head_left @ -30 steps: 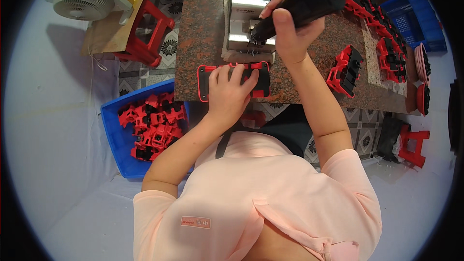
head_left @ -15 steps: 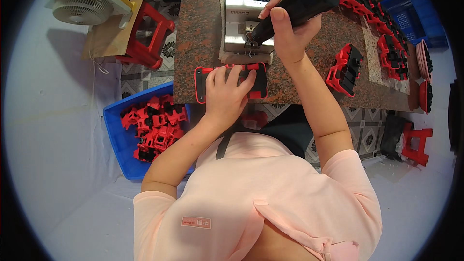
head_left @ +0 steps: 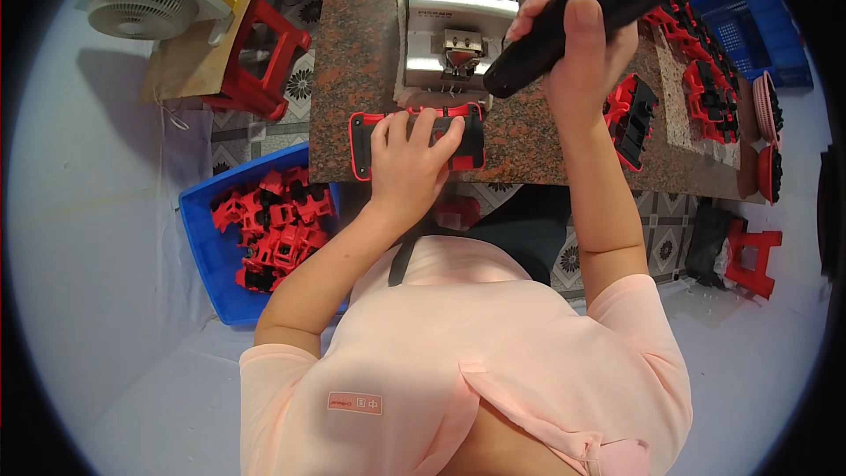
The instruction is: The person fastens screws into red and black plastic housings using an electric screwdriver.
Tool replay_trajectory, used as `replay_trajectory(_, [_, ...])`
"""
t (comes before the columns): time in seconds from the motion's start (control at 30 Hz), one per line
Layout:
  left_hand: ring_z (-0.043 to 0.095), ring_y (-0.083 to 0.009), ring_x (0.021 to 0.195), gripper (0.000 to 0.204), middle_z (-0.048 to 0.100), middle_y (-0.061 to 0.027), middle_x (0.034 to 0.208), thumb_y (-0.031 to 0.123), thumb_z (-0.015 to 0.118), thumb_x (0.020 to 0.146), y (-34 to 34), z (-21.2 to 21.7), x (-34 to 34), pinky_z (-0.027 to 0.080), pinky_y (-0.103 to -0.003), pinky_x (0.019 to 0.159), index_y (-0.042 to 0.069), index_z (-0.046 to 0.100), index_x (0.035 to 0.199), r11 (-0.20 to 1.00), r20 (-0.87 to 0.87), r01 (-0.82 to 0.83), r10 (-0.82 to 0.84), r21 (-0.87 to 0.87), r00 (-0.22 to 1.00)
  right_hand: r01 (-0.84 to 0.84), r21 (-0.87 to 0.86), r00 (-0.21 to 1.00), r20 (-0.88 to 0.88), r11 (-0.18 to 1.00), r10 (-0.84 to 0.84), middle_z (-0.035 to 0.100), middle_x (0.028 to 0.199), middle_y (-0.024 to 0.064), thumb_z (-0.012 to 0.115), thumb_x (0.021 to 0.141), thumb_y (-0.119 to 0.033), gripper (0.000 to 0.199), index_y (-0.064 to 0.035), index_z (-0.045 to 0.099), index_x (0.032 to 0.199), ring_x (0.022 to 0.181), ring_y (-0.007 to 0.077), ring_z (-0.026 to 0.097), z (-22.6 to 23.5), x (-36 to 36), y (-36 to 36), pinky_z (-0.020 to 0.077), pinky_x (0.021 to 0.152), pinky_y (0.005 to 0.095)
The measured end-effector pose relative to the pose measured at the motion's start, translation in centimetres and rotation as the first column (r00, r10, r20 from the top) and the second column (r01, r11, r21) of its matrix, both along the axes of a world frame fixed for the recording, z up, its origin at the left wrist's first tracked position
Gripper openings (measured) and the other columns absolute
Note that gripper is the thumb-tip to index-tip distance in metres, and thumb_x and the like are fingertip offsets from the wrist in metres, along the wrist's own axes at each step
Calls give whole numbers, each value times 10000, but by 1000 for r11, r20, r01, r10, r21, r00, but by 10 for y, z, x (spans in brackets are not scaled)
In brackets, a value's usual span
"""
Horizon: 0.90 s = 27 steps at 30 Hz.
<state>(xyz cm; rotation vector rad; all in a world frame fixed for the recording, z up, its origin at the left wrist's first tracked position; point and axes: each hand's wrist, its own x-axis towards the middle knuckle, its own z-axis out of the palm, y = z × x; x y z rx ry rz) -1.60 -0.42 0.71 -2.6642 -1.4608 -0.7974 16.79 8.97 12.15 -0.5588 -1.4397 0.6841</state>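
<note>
My right hand [head_left: 590, 62] is wrapped round a black electric screwdriver [head_left: 573, 26]. Its tip end is just right of the front of a white screw feeder [head_left: 441, 22], apart from it; whether a screw sits on the tip is too small to tell. On the table's near edge lies a black plastic casing with a red rim [head_left: 366, 145]. My left hand [head_left: 412, 154] holds it from above, fingers curved over its top and hiding its middle. Another red and black casing [head_left: 633, 119] stands by my right forearm.
Several red and black casings [head_left: 712, 101] line the right of the stone table [head_left: 348, 62]. A blue bin [head_left: 203, 251] of red parts stands at the lower left. Farther off are a white fan [head_left: 141, 9], a red stool [head_left: 269, 57] and a blue crate [head_left: 758, 40].
My right hand has drawn the screwdriver away from the feeder's front, up and to the right. My left hand stays over the casing, nearly still.
</note>
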Motion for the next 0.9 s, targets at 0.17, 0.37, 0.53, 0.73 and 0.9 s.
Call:
replay_trajectory(0.17, [473,-341,1114,741,514,-96,1239,159,815,588,1,-2,-1,370,-498,964,205,580,1289,1000,1,6,-6,6,1000,14,-12,1000,-1,1000,-14,615,797,139,625,948,-389,498,36,460,1148,624,197,627,-3,-4,-11,547,557,331])
replay_trajectory(0.37, [473,-337,1114,688,510,-95,1230,147,800,616,0,1,1,375,-491,984,221,580,1263,1000,-16,-8,8,-18,1000,28,-33,999,-19,999,-29,617,799,136,640,940,-394,516,40,456,1149,623,197,628,-6,-6,-12,546,560,328])
replay_trajectory(0.53, [470,-332,1120,742,514,-89,1236,160,818,586,1,-1,1,371,-493,973,217,581,1287,1000,-15,-10,10,-1,1000,35,-26,999,-20,999,-36,618,799,137,646,937,-391,514,36,454,1148,622,199,628,-8,-5,-12,546,559,329])
replay_trajectory(0.73, [471,-329,1120,745,515,-83,1239,158,819,584,2,-3,1,372,-492,972,220,581,1288,1000,-11,-7,7,0,1000,32,-68,996,-76,997,-37,614,792,138,650,926,-413,527,27,453,1138,617,202,622,-5,-4,-15,546,560,330])
replay_trajectory(0.9, [471,-328,1117,750,515,-82,1237,161,821,581,2,-2,1,372,-491,970,221,581,1289,1000,-20,-9,9,1,1000,57,-68,996,-61,996,-61,615,777,132,655,923,-400,510,23,459,1129,615,203,622,-9,-4,-13,543,558,336])
